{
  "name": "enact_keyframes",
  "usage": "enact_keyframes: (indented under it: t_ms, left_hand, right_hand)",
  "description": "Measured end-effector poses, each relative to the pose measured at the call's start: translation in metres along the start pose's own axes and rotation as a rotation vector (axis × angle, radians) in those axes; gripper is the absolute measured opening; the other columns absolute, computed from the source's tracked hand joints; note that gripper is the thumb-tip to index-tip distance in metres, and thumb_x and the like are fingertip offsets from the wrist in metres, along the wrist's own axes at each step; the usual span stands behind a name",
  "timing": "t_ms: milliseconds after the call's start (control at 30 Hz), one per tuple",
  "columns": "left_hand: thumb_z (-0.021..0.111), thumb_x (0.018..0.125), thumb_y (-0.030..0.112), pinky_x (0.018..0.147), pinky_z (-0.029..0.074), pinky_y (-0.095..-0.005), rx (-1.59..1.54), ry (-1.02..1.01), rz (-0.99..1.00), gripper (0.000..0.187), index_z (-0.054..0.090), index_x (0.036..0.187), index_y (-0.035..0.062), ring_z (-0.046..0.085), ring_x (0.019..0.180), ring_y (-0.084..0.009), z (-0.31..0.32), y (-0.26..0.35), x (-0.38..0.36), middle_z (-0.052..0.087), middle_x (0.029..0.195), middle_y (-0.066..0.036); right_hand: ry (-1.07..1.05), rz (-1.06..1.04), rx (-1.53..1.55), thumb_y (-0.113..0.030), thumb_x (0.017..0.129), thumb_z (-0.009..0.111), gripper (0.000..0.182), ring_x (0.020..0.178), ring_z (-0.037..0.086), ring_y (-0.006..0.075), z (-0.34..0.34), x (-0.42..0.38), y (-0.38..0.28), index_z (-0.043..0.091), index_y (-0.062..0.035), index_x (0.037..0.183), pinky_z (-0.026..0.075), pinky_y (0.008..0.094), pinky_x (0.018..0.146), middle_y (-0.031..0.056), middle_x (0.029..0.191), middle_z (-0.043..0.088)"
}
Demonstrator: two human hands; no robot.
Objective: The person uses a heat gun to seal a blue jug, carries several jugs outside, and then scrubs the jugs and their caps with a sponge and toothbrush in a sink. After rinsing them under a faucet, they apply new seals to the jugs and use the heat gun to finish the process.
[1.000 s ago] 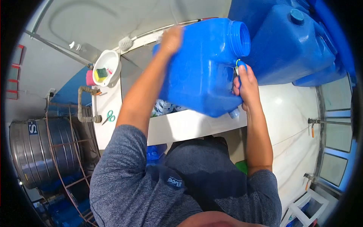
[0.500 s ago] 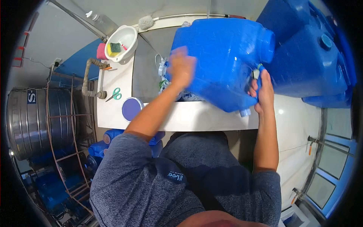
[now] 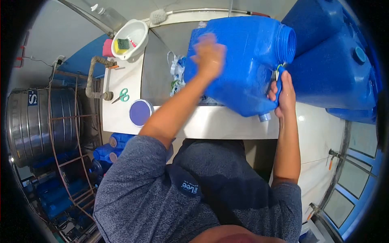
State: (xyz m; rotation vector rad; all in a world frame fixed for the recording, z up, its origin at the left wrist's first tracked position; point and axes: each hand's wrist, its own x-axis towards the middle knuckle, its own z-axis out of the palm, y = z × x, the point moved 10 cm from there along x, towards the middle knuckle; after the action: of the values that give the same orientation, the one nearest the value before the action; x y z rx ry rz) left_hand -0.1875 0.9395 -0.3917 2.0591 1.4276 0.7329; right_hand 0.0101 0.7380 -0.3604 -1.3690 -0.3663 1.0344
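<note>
A large blue plastic water jug (image 3: 239, 52) lies on its side over the sink, its uncapped threaded mouth facing right and a small clear spout at its lower edge. My right hand (image 3: 285, 91) is closed around the jug's handle. Against the jug's upper side lies my left hand (image 3: 208, 58), blurred by motion, with its fingers stretched out and no tool visible in it. Inside the steel sink (image 3: 158, 81), partly hidden beneath the jug, are some clear and white plastic pieces (image 3: 177, 69).
On the left counter are a white basin (image 3: 139, 34) with a sponge (image 3: 121, 45), green-handled scissors (image 3: 123, 95) and a purple round lid (image 3: 140, 112). More blue jugs (image 3: 332, 73) stand at right. A long-handled brush (image 3: 158, 17) lies behind the sink.
My left hand has slid rightward and up across the jug's side. The jug has turned slightly, so its open mouth shows more. My right hand keeps its hold.
</note>
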Motion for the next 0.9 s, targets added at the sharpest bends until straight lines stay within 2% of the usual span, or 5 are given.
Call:
enact_keyframes:
  t_ms: [100,333,533,700,900]
  left_hand:
    - [0.046,0.1,0.05,0.111,0.027,-0.069,0.128,-0.006,0.245,0.074,0.032,0.153,0.0011,0.02,0.148,-0.049,0.003,0.061,-0.069,0.027,0.16,-0.027]
    - [0.04,0.102,0.058,0.117,0.015,-0.0668,-0.511,-0.048,-0.446,0.087,0.01,0.159,-0.0014,0.004,0.15,-0.0547,0.054,-0.042,-0.02,-0.001,0.164,-0.031]
    - [0.039,0.103,0.053,0.124,0.011,-0.055,0.448,-0.157,0.761,0.08,0.013,0.16,0.0022,0.011,0.155,-0.039,0.003,0.1,0.024,0.01,0.164,-0.029]
    - [0.043,0.104,0.031,0.111,0.04,-0.0518,0.318,-0.17,0.119,0.061,0.028,0.156,0.0025,0.05,0.132,-0.0437,-0.018,0.0,0.089,0.048,0.147,-0.026]
    - [0.04,0.104,0.029,0.102,0.047,-0.0524,0.292,-0.109,0.104,0.053,0.037,0.153,0.0087,0.058,0.122,-0.0417,-0.032,-0.039,0.094,0.057,0.137,-0.023]
  right_hand:
    - [-0.01,0.018,0.003,-0.048,0.106,0.048,0.037,0.044,0.043,0.0097,-0.006,0.002,-0.003,0.048,-0.0122,0.116,0.042,0.0264,0.049,0.001,0.063,0.048]
    - [-0.186,-0.028,-0.385,-0.051,0.106,0.045,0.05,0.046,0.043,0.0098,0.053,0.046,0.014,0.05,-0.0076,0.129,0.037,0.0266,0.043,0.001,0.067,0.05]
    - [-0.579,-0.664,-1.296,-0.036,0.102,0.05,0.038,0.085,0.07,0.0357,0.16,0.158,-0.016,0.069,-0.0049,0.114,0.054,0.047,0.08,0.022,0.092,0.071]
    - [-0.329,-0.917,-1.047,-0.035,0.097,0.053,0.036,0.097,0.068,0.0394,0.247,0.243,-0.052,0.073,-0.0099,0.113,0.054,0.0485,0.088,0.0221,0.104,0.072]
    - [-0.33,-0.782,-1.545,-0.026,0.083,0.064,0.024,0.101,0.069,0.0366,0.25,0.158,-0.029,0.074,-0.0073,0.094,0.056,0.0482,0.087,0.0196,0.105,0.072]
